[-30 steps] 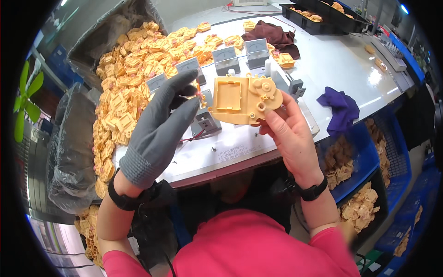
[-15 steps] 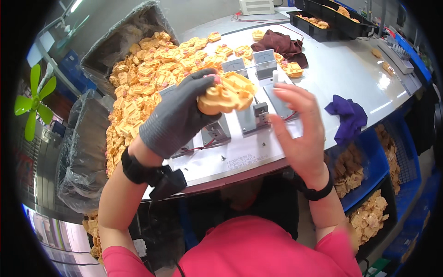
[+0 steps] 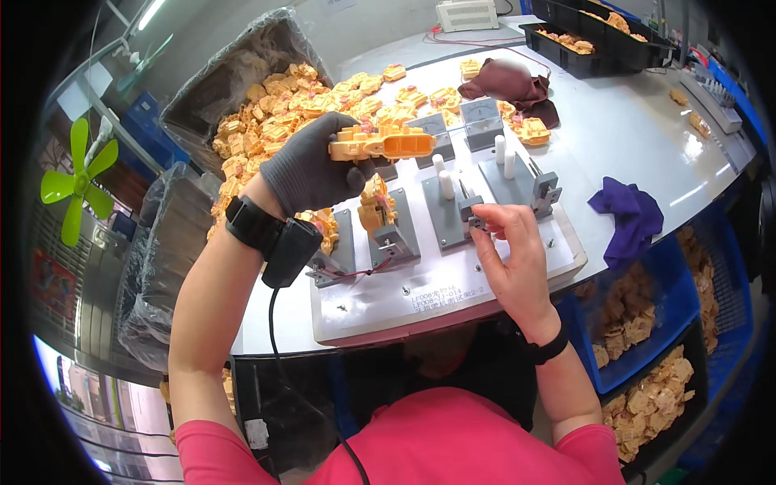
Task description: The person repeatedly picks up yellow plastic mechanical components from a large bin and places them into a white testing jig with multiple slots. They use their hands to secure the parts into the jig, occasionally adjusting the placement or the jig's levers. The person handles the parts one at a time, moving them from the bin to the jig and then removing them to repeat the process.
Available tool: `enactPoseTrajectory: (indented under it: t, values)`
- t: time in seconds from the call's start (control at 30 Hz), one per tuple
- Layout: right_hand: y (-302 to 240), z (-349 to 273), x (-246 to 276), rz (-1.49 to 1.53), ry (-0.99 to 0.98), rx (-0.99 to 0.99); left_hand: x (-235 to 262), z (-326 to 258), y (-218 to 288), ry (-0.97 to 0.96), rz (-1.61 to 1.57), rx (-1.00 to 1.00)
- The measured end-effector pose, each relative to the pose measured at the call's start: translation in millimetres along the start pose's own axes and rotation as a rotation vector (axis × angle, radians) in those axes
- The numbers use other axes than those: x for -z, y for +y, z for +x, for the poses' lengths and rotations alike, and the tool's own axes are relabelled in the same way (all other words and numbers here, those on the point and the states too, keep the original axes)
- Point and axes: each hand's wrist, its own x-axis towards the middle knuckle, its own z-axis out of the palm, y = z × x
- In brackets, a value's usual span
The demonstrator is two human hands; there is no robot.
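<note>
My left hand, in a grey glove, grips a flat yellow plastic housing and holds it edge-on above the left side of a white fixture board. My bare right hand rests on the board, its fingertips pinching the small grey clamp of the middle grey jig. Another yellow part sits upright in the jig to the left of it. Two white pegs stand on the right jig.
A large heap of yellow parts fills the table's left and a lined bin. A purple cloth lies right, a maroon cloth behind. A black tray sits far back. Blue crates of parts stand below right.
Both hands held the yellow housing together; the left hand then took it alone and lifted it left, while the right hand dropped to the grey clamp on the middle jig.
</note>
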Motion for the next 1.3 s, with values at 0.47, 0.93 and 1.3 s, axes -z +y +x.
enactPoseTrajectory:
  t: [0.47, 0.93, 1.3]
  values:
    - [6.9, -2.9, 5.6, 0.225, -0.085, -0.065, 2.6, 11.4, 2.4, -0.013, 0.068, -0.05]
    - [6.5, -3.3, 6.0, 0.209, -0.052, -0.03, -21.3, 43.3, -12.3, 0.27, 0.879, -0.475]
    - [8.1, -4.4, 5.9, 0.182, -0.042, -0.029, -39.8, 11.8, -32.6, 0.024, 1.671, -0.497]
